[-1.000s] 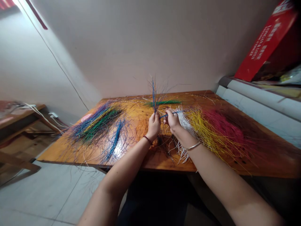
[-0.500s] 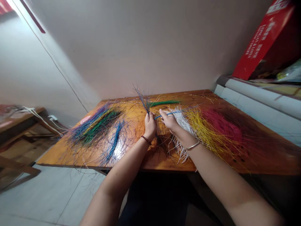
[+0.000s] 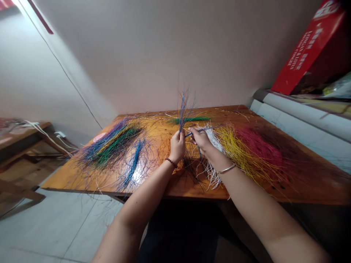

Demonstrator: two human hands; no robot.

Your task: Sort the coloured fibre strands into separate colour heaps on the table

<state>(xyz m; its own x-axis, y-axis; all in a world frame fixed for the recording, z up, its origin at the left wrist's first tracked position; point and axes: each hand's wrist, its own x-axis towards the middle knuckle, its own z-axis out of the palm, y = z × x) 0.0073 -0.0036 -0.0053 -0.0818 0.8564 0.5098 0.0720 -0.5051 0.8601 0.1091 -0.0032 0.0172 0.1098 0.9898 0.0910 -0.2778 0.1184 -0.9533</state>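
Two hands work above the middle of the tabletop (image 3: 59, 179), between its near edge and the wall (image 3: 164, 54). The left hand (image 3: 177, 147) is closed around an upright, mostly blue bundle (image 3: 182, 118), whose loose ends fan out above the fist. The right hand (image 3: 200, 140), just beside it, pinches one blue strand (image 3: 188, 135) that reaches across to the left hand.

Bare wood shows at the tabletop's left corner, along parts of the near edge, and at the far right. Stray ends overhang the near edge on the left. A pale ledge (image 3: 301, 126) bounds the right side, with one red box (image 3: 300, 54) on it; a lower wooden table (image 3: 24, 140) stands apart at left.

Strands crowd both sides of the hands: one mixed purple, yellow and green pile (image 3: 112, 142) and one blue bunch (image 3: 134, 162) to the left; one orange pile (image 3: 164, 148) beside the left wrist; one white pile (image 3: 215, 140), one yellow pile (image 3: 238, 149) and one pink pile (image 3: 260, 146) to the right. One green bunch (image 3: 197, 119) lies behind.
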